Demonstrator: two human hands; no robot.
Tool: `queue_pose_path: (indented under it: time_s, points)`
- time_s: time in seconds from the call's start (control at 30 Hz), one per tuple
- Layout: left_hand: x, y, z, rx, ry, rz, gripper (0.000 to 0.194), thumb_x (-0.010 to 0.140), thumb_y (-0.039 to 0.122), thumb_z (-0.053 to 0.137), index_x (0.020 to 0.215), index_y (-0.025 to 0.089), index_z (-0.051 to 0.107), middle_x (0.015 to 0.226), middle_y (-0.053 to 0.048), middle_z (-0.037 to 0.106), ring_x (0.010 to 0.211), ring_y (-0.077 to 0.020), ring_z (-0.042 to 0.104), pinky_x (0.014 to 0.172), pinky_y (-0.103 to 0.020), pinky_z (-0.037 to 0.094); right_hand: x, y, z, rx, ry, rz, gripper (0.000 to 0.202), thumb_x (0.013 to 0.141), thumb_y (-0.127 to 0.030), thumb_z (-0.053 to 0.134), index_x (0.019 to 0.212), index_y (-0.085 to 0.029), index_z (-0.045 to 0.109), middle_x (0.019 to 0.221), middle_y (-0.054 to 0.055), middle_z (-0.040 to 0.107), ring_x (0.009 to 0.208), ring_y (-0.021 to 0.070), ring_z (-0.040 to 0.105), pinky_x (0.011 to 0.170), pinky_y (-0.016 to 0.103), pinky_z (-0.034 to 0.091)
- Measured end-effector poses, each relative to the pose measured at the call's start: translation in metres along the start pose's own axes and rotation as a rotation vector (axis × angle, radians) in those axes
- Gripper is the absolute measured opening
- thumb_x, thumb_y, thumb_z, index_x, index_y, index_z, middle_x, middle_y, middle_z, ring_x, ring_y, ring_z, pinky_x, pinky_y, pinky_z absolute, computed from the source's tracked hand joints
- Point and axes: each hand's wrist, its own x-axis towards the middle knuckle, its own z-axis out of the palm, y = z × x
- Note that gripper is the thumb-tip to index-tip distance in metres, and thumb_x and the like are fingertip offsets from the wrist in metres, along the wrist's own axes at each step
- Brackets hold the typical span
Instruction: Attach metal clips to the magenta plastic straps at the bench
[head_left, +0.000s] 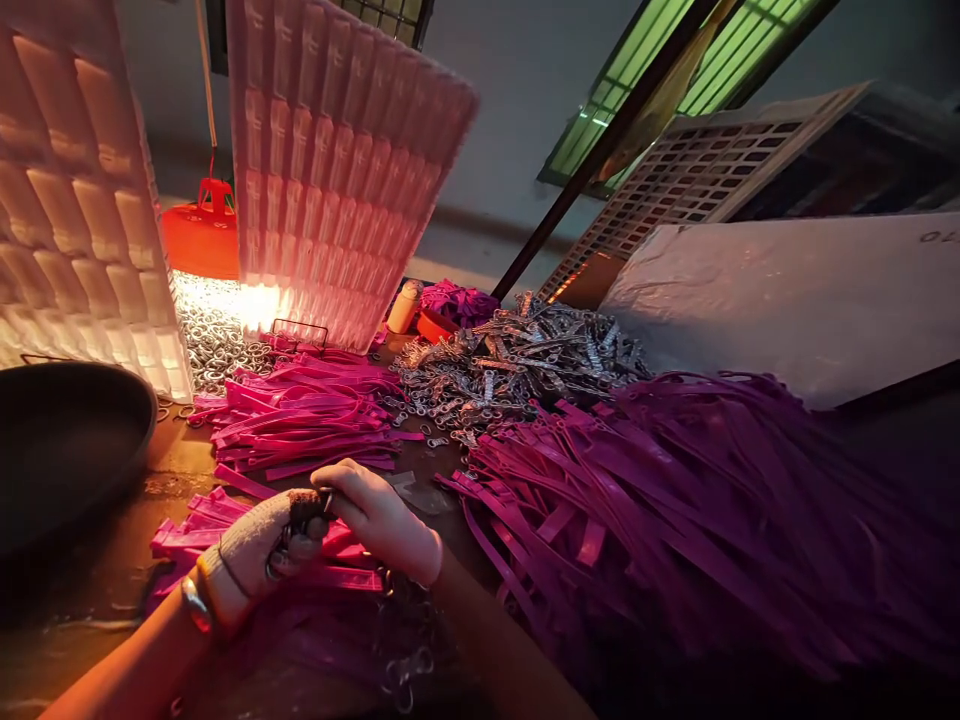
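Note:
My left hand (262,545), in a pale glove with a dark worn patch at the thumb, is curled around small metal pieces (279,560) with ring-like ends; their exact kind is hard to make out. The gloved right hand (379,515) meets it from the right, its fingers bent and pinched at the left thumb. What lies between those fingertips is too small and dark to tell. Below both hands are flat magenta straps (352,578), partly covered by them. More metal clasps (409,665) lie in shadow nearer to me.
A heap of metal clasps (525,350) lies ahead, with magenta straps piled left (307,405) and right (637,500). Metal rings (214,335) lie under a red lamp (201,235) between translucent molded panels (322,170). A dark round pan (67,450) stands left, a white sack (787,300) right.

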Motion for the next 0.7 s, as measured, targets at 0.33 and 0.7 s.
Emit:
queue_pose_path:
  time_s: [0.33,0.7]
  points:
    - [-0.003,-0.008,0.007,0.49,0.132,0.34,0.037,0.081,0.053,0.065,0.074,0.019,0.054,0.052,0.005,0.046,0.038,-0.0063,0.033,0.035,-0.018,0.02,0.002,-0.011,-0.015,-0.344,-0.227,0.285,0.024,0.094,-0.018,0.058,0.071,-0.019,0.065,0.067,-0.003,0.063,0.064,0.0095,0.052,0.062,0.023,0.03]
    - [0.003,-0.01,0.01,0.14,0.079,0.314,0.03,0.071,0.04,0.07,0.07,0.019,0.049,0.049,0.008,0.039,0.039,-0.0038,0.025,0.036,-0.015,0.017,-0.014,-0.02,0.019,-0.287,0.088,0.293,0.028,0.096,-0.03,0.055,0.07,-0.019,0.058,0.067,-0.003,0.059,0.063,0.0104,0.049,0.063,0.025,0.03]
